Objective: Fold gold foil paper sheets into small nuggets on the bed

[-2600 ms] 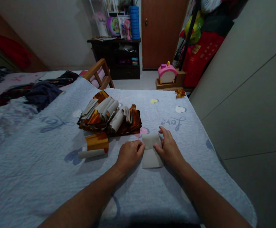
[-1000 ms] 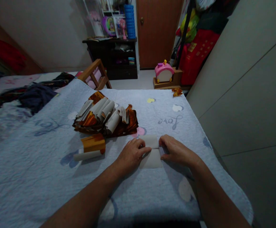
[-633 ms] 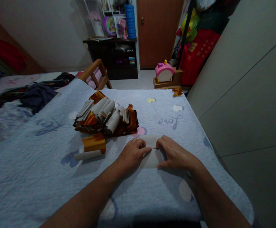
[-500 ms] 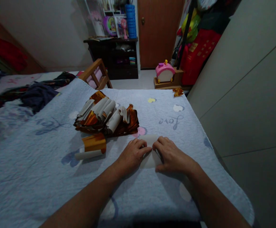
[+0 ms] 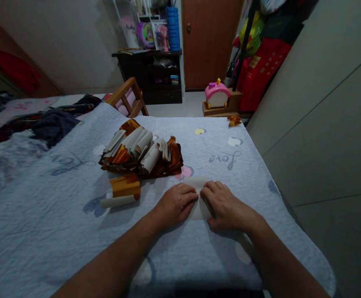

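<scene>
Since about one second ago, my right hand (image 5: 226, 207) has come inward from the right edge of the white sheet (image 5: 198, 212), and its fingertips are now almost meeting those of my left hand (image 5: 176, 203). The left thumb, which was stretched out along the line across the sheet, now lies closer to its fingers, and this line is nearly covered.

The sheet is in the lower middle of the frame, pale side up, on the quilted cloth (image 5: 75, 231). I judge it very light and thin, easy to bend and to crease, perhaps a little slippery on the other side, if that side is shiny like the orange face of the curled sheet (image 5: 126, 186) at the left of the middle. That one suggests to me that such paper likes to roll up when nobody holds it. I think it is best kept by its two side edges, with gentle fingertips, because a strong pull could tear it.

The fingers of my left hand are bent and close together, their tips on the sheet near its middle; whether they pinch it or only press, I cannot tell. My right fingers are curved over its right part, with the thumb standing apart and lower, so a gap stays between; what is under the palm is hidden. Above and to the left lies the pile of papers (image 5: 149, 159), touched by neither hand.
</scene>
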### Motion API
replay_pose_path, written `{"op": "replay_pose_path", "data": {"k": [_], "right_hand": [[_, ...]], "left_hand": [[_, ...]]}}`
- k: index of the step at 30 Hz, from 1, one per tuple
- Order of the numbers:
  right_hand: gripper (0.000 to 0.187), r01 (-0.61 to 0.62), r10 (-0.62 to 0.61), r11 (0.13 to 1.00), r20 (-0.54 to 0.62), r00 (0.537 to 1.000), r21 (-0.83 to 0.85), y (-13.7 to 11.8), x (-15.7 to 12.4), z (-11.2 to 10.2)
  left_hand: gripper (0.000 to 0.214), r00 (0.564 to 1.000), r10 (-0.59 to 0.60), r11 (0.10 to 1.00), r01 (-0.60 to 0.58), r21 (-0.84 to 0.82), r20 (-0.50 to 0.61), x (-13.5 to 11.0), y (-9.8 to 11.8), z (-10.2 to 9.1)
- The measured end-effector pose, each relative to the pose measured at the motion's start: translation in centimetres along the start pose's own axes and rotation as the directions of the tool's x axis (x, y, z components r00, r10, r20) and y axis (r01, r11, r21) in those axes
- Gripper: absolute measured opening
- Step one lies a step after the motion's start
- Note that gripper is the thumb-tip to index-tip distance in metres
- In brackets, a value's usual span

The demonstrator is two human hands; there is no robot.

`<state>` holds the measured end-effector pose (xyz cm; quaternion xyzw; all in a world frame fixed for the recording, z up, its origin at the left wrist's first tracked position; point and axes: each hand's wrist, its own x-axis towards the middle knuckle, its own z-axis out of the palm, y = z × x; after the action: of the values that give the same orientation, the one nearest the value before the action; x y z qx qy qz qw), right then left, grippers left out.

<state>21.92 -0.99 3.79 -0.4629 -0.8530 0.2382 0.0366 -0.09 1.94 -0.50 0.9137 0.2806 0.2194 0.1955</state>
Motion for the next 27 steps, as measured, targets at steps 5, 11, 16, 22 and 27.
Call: {"op": "replay_pose_path", "data": {"k": [5,11,16,22,27], "right_hand": [[0.043,0.004,-0.005,0.999,-0.037,0.999,-0.036,-0.4,0.0,0.4],[0.029,0.008,-0.011,0.999,-0.065,0.998,-0.04,0.0,0.3,0.6],[0.024,0.035,-0.03,0.998,-0.092,0.995,0.052,1.0,0.5,0.5],[0.023,0.053,-0.037,0.982,-0.086,0.996,0.181,1.5,0.2,-0.4],[0.053,0.017,-0.007,0.979,-0.049,0.999,0.203,1.5,-0.2,-0.5]], "left_hand": [[0.018,0.999,-0.033,0.999,0.033,-0.018,0.033,0.0,0.3,-0.3],[0.04,0.999,0.005,1.0,-0.003,-0.03,0.049,-0.1,0.3,-0.7],[0.046,0.994,-0.032,0.999,0.033,-0.008,0.101,-0.3,0.8,-1.0],[0.037,0.993,-0.095,0.995,0.096,-0.011,0.076,-0.6,0.8,-0.8],[0.021,0.996,-0.081,0.997,0.081,0.006,0.047,-0.6,0.8,-1.0]]}}
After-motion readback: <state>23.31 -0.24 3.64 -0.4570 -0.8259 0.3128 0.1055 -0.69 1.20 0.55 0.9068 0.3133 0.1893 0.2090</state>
